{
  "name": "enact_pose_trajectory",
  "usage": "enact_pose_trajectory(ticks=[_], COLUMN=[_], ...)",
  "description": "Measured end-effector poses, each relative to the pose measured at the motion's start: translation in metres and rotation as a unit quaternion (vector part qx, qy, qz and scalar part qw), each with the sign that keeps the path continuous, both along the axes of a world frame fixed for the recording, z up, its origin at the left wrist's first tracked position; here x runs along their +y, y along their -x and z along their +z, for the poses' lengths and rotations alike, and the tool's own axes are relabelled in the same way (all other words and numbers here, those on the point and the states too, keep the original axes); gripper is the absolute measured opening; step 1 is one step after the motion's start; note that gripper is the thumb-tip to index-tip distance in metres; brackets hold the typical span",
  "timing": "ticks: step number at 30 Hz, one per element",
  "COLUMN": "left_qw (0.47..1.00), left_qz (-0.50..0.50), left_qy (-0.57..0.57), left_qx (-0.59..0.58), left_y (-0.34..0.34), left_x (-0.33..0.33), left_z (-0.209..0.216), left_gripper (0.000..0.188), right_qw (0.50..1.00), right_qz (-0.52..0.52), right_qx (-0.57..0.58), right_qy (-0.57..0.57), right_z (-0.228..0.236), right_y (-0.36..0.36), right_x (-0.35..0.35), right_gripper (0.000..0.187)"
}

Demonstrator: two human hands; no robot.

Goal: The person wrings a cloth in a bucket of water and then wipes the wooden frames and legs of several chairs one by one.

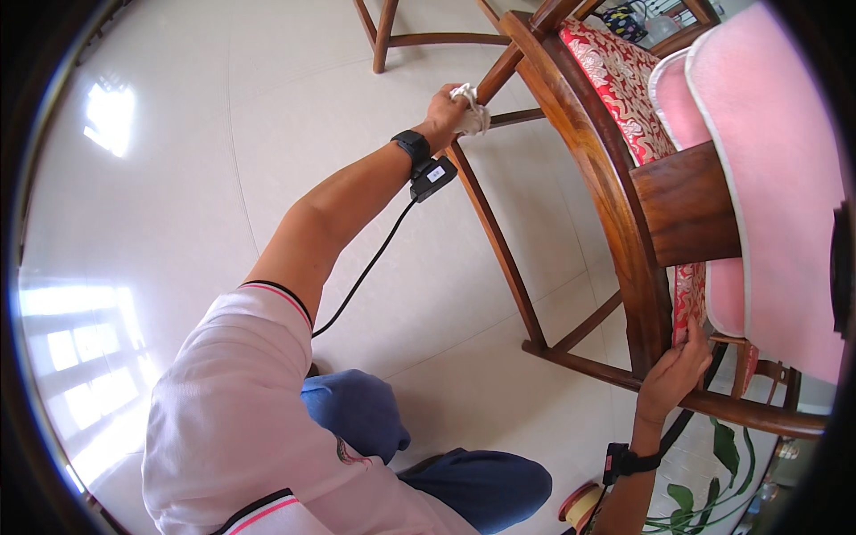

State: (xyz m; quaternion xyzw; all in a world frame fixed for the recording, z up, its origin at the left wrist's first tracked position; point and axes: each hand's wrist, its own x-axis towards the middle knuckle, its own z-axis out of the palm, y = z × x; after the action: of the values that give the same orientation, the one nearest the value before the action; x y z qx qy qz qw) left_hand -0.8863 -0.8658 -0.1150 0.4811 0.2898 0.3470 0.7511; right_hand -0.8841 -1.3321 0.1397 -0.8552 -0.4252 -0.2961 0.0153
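Two points of contact: gripping a crumpled white cloth (pixel 473 111) in the left hand (pixel 443 114), holding it at a bar (pixel 500 75) of the wooden chair (pixel 584 143). Resting or pinching with the right hand (pixel 675 367) at the red patterned cushion (pixel 688 296), impossible to tell which. Trailing a black cable (pixel 367 267) from the left wrist's black box (pixel 433 180), above the pale floor (pixel 312 116). Possibly snagging cable on a lower rail (pixel 493 241) by reaching farther with insufficient slack. Possibly displacing the cushion by pulling with the right hand.

Wooden chair (pixel 613 201) on pale tiled floor (pixel 428 285)
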Motion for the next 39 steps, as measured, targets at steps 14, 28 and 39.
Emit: enact_pose_trajectory(ticks=[14, 28, 39], left_qw=[0.962, 0.889, 0.890], left_qz=[0.112, 0.186, 0.045], left_qy=[-0.185, -0.407, -0.436], left_qx=[-0.167, -0.094, -0.122], left_y=[-0.013, -0.005, 0.022], left_x=[-0.027, -0.188, -0.328], left_z=[0.116, 0.108, 0.105], left_gripper=[0.041, 0.045, 0.055], right_qw=[1.000, 0.998, 0.998], right_qz=[0.018, 0.015, 0.017], right_qx=[-0.016, -0.027, -0.038], right_qy=[-0.001, -0.046, -0.055], right_z=[0.002, -0.002, -0.002], right_y=[-0.004, -0.005, -0.006], right_x=[0.001, -0.005, -0.008], right_gripper=[0.039, 0.040, 0.040])
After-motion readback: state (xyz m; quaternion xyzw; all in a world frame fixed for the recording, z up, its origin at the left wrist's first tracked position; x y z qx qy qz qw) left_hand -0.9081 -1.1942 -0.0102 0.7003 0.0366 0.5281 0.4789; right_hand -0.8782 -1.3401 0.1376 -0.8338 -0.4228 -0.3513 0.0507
